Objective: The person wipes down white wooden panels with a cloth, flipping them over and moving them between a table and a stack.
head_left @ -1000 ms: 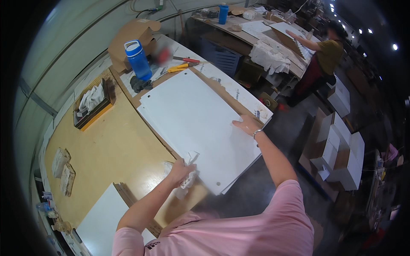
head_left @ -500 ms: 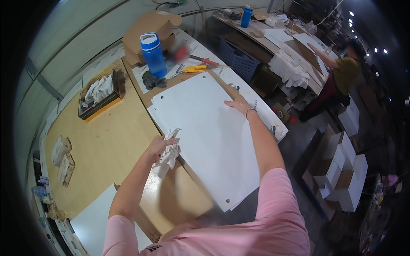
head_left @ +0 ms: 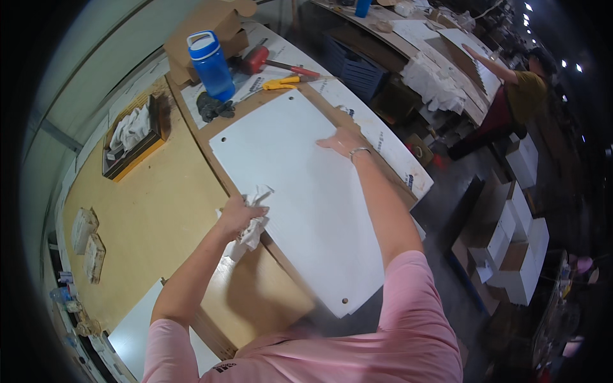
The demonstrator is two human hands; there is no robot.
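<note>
A white flat panel (head_left: 300, 191) with round holes near its corners lies in front of me, with another sheet edge just showing beneath its near corner. My left hand (head_left: 240, 218) is closed around a crumpled white cloth (head_left: 244, 241) at the panel's left edge. At the far right edge, my right hand (head_left: 345, 142) grips the panel, its thumb stretched over the top surface; the other fingers are partly hidden.
Beyond the panel are a blue bottle (head_left: 212, 70), a dark glove (head_left: 212, 107), a yellow-handled tool (head_left: 280, 83) and a red mallet (head_left: 255, 60). A box of cloths (head_left: 131, 137) stands left. A co-worker (head_left: 527, 96) handles a board at another table.
The upper panel has shifted left over the sheet below, whose left edge no longer sticks out. My right hand moved with it; my left keeps the cloth. The view has also shifted slightly.
</note>
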